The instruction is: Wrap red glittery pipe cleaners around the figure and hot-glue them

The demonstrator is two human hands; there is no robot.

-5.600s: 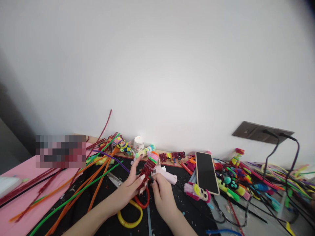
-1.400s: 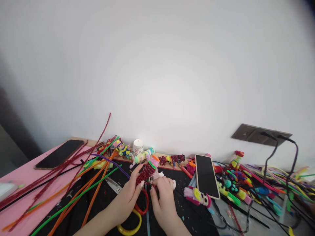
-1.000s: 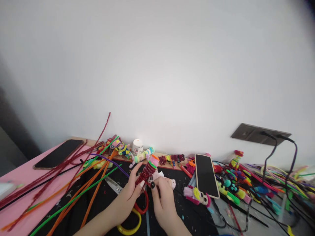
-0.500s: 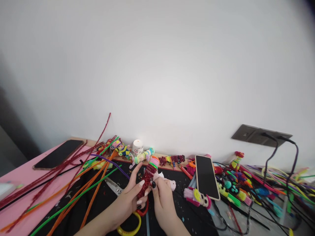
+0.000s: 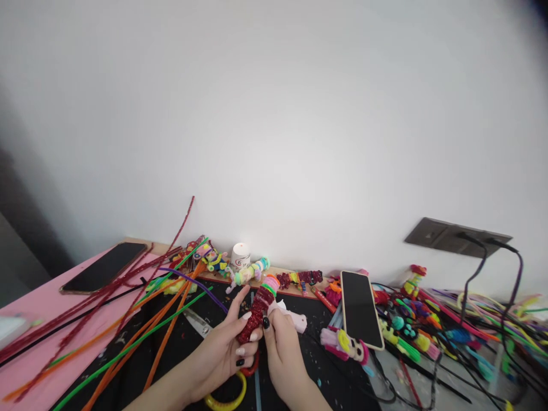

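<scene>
My left hand [image 5: 229,342] is wrapped round a pipe-cleaner figure [image 5: 258,313], its body wound in dark red tinsel, with green, orange and pink rings at the upper end. The figure tilts up and to the right. Close beside it on the right, my right hand [image 5: 283,348] is closed, thumb pressed against the fingers. What it pinches, if anything, is hidden. Behind the right hand a pale pink object with a rounded end [image 5: 297,321] shows only in part. Below my left hand lie scissors with a yellow handle [image 5: 226,399]; their metal blade [image 5: 197,323] sticks out to the left.
Long red, orange and green pipe cleaners [image 5: 128,348] spread over the pink surface at left, near a dark phone [image 5: 105,267]. A paper cup [image 5: 240,256] stands by the wall. At right are a second phone [image 5: 362,308], a pink doll [image 5: 345,344], tangled pipe cleaners and cables [image 5: 466,279].
The view has shifted very slightly. My left fingers have resettled a little around the red figure, which stays in that hand. My right hand remains closed beside it.
</scene>
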